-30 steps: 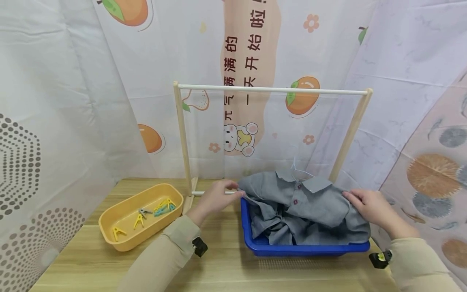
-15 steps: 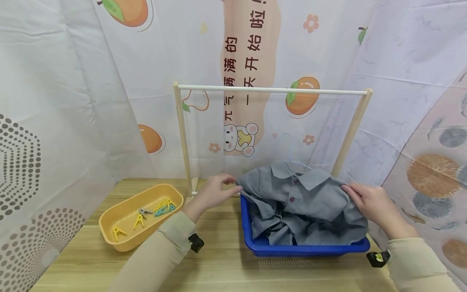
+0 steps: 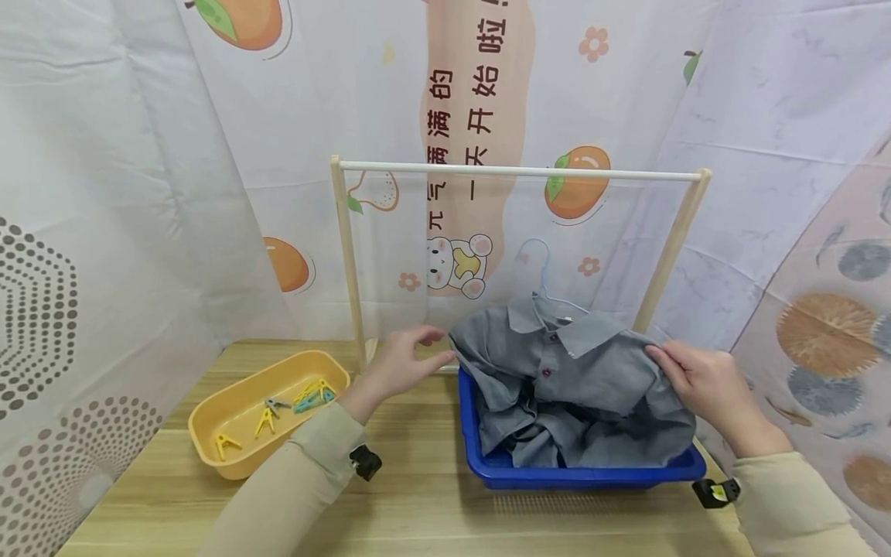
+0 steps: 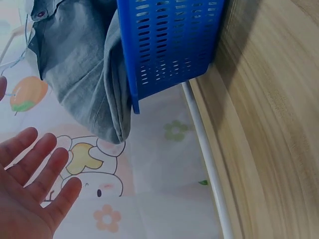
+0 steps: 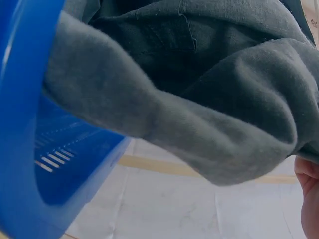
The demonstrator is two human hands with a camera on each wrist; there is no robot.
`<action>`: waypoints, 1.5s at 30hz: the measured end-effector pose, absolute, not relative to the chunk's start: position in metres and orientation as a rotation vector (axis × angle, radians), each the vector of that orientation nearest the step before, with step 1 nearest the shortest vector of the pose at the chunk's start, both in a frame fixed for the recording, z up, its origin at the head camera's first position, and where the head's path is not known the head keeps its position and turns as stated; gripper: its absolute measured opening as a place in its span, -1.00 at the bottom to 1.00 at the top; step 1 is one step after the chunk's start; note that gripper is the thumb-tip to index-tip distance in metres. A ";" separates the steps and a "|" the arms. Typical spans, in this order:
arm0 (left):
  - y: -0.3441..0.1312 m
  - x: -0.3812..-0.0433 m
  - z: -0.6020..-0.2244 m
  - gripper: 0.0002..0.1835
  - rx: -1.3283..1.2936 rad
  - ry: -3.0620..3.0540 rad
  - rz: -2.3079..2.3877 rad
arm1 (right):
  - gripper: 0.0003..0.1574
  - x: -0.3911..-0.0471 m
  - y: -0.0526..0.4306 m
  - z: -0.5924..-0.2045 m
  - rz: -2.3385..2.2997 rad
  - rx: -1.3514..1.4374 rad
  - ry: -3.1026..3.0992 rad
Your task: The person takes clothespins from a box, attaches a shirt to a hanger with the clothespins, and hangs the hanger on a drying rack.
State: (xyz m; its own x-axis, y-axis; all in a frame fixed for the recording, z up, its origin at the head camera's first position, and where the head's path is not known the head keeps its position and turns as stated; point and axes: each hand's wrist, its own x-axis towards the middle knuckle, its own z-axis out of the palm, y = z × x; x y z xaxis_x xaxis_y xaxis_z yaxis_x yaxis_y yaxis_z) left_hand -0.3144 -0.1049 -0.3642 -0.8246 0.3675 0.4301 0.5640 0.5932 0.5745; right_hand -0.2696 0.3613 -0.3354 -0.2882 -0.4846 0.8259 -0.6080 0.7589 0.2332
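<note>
A grey collared shirt (image 3: 592,363) with dark red buttons lies bunched in and over a blue basket (image 3: 592,478). A pale wire hanger (image 3: 544,271) sticks up from its collar, the hook leaning left. My right hand (image 3: 710,391) pinches the shirt's shoulder at the right. In the right wrist view a grey sleeve (image 5: 214,144) drapes out past the basket's rim, and part of that hand shows at the edge. My left hand (image 3: 400,363) is just left of the other shoulder; in the left wrist view its fingers (image 4: 47,149) are spread, apart from the cloth.
Behind the basket stands a rack with a white rod (image 3: 515,170) and wooden posts (image 3: 348,263). On the left of the wooden table (image 3: 418,510) is a yellow tray (image 3: 209,406) holding several small clips (image 3: 264,422). Printed curtains (image 3: 292,155) surround the table.
The shirt's collar and the hanger have risen, and the hook has shifted left. My left hand has let go of the left shoulder and drawn slightly away. My right hand has moved up and left.
</note>
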 end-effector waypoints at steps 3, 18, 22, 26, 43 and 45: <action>-0.109 -0.312 -0.360 -0.42 -0.758 -2.551 -1.057 | -0.33 -0.268 0.357 -0.332 0.163 0.833 -1.927; -0.139 -0.306 -0.351 -0.40 -0.738 -2.506 -1.093 | -0.30 -0.264 0.342 -0.317 0.210 0.790 -1.849; -0.149 -0.306 -0.350 -0.43 -0.743 -2.481 -1.096 | -0.31 -0.264 0.338 -0.315 0.219 0.788 -1.827; -0.159 -0.305 -0.348 -0.39 -0.718 -2.498 -1.103 | -0.31 -0.265 0.333 -0.311 0.238 0.787 -1.817; -0.197 -0.301 -0.342 -0.39 -0.645 -2.476 -1.050 | -0.33 -0.268 0.316 -0.302 0.357 0.750 -1.758; -0.202 -0.300 -0.341 -0.38 -0.640 -2.479 -1.047 | -0.34 -0.268 0.313 -0.301 0.369 0.740 -1.755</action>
